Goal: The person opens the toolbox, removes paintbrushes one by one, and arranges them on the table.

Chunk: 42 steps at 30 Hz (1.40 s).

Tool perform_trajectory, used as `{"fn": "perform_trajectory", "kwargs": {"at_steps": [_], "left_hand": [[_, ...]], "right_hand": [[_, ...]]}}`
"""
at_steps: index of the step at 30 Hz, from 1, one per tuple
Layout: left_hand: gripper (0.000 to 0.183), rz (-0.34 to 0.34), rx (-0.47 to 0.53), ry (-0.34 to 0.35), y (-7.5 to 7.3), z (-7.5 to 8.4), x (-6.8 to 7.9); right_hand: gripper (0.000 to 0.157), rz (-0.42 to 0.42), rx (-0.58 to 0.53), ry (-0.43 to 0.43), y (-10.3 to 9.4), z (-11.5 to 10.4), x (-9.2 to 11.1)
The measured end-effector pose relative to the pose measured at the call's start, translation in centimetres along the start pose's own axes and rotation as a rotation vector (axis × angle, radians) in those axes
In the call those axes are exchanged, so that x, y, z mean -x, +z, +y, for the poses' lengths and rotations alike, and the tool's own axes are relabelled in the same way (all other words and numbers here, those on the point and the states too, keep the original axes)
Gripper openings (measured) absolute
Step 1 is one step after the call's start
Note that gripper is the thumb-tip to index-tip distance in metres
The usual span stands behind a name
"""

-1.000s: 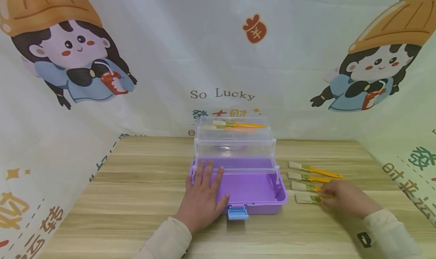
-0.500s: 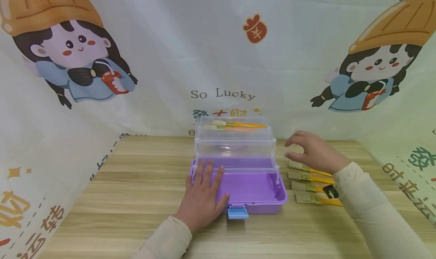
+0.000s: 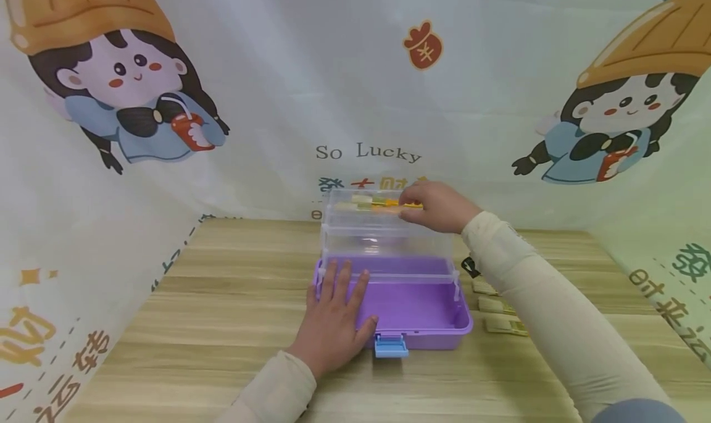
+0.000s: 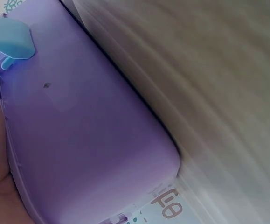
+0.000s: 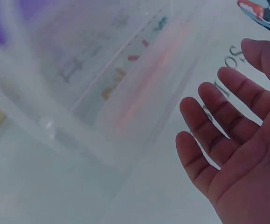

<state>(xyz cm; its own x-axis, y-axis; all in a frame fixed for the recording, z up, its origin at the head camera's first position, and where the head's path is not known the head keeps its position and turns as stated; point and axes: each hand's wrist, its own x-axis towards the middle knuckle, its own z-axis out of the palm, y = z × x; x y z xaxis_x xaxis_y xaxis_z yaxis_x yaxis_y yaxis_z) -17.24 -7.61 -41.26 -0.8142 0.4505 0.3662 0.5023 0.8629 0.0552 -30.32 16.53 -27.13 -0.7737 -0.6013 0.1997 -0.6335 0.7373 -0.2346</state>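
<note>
A purple case [image 3: 416, 309] with a blue latch [image 3: 391, 346] stands open, its clear trays [image 3: 389, 244] raised in tiers at the back. My left hand [image 3: 336, 318] lies spread over the case's front left part, and its palm meets the rim in the left wrist view. In the top tray is a flat paintbrush [image 3: 363, 199] with an orange handle; a paler brush shape shows just below it. My right hand [image 3: 441, 207] is at that brush's handle end, hiding part of it. The right wrist view shows this hand's fingers [image 5: 209, 130] extended and apart, holding nothing.
Several paintbrushes [image 3: 494, 304] lie in a row on the wooden table [image 3: 239, 299] right of the case, their handles hidden by my right sleeve [image 3: 550, 312]. A printed cloth [image 3: 278, 89] hangs close behind the trays and along both sides.
My right hand has gone from the brushes on the right, up and leftward to the top tray. The left hand stays on the case. The head view has shifted slightly.
</note>
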Motion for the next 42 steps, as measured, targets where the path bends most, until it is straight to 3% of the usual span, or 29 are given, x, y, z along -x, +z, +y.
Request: {"fn": "perform_trajectory", "kwargs": {"at_steps": [6,14,26,42], "left_hand": [[0.073,-0.001,-0.031,-0.003,-0.1,0.0,0.0],[0.073,-0.021,-0.007,-0.012,-0.2,0.1,0.0],[0.072,-0.007,-0.015,-0.006,-0.1,0.1,-0.1],[0.071,0.007,-0.034,-0.003,-0.2,0.2,0.0]], "right_hand": [[0.036,-0.036,0.001,0.041,1.1,-0.8,-2.9],[0.034,-0.075,-0.035,0.072,2.6,-0.1,-4.9],[0.034,-0.039,-0.113,0.086,4.8,0.6,-5.5],[0.037,-0.023,-0.064,0.111,5.3,0.4,-5.2]]}}
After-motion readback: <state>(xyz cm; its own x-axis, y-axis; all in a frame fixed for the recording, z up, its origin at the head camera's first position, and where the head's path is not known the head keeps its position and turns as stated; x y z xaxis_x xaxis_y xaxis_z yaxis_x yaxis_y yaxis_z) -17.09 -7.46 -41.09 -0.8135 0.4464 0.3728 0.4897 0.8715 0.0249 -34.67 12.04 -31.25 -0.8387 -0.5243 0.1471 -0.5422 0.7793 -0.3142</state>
